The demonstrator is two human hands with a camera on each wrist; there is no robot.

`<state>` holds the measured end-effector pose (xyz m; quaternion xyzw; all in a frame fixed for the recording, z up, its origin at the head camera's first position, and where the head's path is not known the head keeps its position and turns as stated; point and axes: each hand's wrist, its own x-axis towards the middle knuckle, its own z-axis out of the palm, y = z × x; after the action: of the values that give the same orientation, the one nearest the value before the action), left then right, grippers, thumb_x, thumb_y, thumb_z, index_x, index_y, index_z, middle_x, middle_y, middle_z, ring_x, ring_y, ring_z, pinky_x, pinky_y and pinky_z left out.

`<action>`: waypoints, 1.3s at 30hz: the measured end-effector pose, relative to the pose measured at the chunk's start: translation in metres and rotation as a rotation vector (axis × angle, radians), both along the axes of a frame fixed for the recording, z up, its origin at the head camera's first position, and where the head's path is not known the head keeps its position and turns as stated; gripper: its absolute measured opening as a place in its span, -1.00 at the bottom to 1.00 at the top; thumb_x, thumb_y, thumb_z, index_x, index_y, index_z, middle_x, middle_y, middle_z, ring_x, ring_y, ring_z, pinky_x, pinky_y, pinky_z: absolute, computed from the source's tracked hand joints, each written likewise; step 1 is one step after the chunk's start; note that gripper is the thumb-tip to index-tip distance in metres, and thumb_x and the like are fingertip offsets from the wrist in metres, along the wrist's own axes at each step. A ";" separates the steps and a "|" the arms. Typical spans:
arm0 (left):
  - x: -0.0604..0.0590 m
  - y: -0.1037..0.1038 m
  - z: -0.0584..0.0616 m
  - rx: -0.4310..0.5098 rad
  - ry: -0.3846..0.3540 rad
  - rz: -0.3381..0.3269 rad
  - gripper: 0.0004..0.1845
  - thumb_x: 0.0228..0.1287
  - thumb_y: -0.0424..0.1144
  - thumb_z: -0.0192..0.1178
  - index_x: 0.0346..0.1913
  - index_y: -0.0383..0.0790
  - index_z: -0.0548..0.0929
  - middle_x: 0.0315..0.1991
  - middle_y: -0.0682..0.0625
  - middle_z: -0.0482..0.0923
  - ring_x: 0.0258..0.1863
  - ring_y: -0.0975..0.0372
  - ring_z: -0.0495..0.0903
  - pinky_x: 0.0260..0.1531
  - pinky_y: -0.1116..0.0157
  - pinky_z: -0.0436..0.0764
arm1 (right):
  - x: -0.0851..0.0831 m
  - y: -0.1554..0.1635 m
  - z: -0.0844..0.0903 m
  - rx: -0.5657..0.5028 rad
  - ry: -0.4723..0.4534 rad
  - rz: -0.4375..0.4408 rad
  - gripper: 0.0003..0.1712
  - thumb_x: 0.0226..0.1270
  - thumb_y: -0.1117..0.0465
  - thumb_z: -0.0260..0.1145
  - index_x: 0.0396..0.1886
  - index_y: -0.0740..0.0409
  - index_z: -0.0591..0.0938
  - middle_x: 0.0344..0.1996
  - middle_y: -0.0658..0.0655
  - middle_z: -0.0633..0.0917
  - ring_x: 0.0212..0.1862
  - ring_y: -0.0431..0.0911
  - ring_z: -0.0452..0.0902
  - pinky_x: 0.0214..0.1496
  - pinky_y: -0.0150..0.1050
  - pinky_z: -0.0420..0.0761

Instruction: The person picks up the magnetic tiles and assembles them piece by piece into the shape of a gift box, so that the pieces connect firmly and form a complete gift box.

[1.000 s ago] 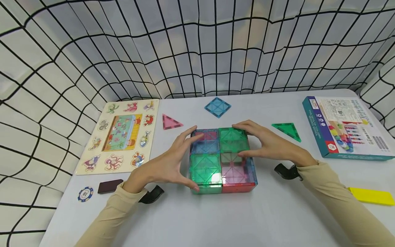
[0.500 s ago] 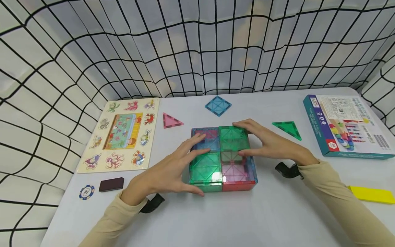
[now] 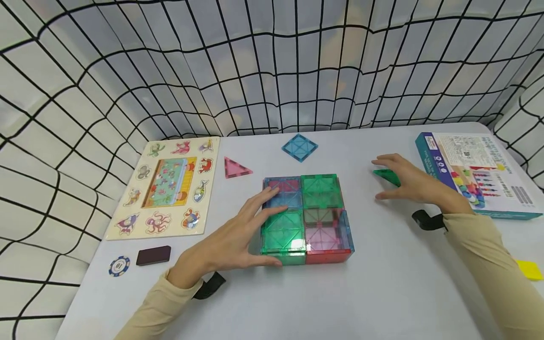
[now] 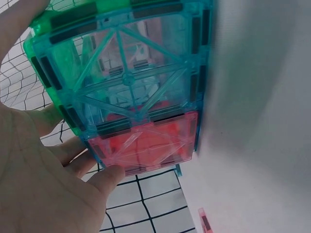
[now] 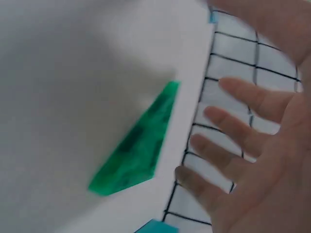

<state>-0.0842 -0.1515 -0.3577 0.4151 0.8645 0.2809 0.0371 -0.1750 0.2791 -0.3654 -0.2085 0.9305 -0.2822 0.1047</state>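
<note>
A low box of translucent magnetic tiles (image 3: 323, 236) stands mid-table, its top in green, blue and pink squares. My left hand (image 3: 229, 236) rests along its left side, thumb at the front corner and fingers spread over the top's left edge. Seen from the left wrist, a blue square tile (image 4: 129, 77) and a pink tile (image 4: 150, 145) form the wall near the palm. My right hand (image 3: 412, 184) hovers with spread fingers at a green triangle tile (image 3: 387, 176), partly covering it. In the right wrist view that green triangle (image 5: 141, 145) lies apart from the fingers.
A pink triangle tile (image 3: 236, 168) and a blue square tile (image 3: 300, 147) lie behind the box. At left are a sea-animal puzzle board (image 3: 199, 208), a dark block (image 3: 153, 255) and a poker chip (image 3: 119, 266). A toy carton (image 3: 480, 174) and a yellow block (image 3: 529, 270) sit right. Black netting surrounds the table.
My right hand has left the tile box and moved right to the green triangle tile. My left hand slid slightly toward the front, then stayed at the box's left side.
</note>
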 end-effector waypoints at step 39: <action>0.005 0.000 -0.003 -0.022 -0.008 0.027 0.05 0.15 0.20 0.52 0.60 -0.08 0.23 0.71 -0.05 -0.18 0.69 0.10 -0.24 0.53 -0.09 0.22 | -0.146 -0.154 -0.001 0.202 -0.053 0.163 0.18 0.21 -0.18 0.54 0.59 0.40 0.24 0.45 0.48 0.32 0.51 0.36 0.13 0.52 0.32 0.20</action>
<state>-0.0796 -0.1516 -0.3604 0.4016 0.8730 0.2736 0.0413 -0.3210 0.1251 -0.3662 -0.2643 0.9311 -0.1833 0.1724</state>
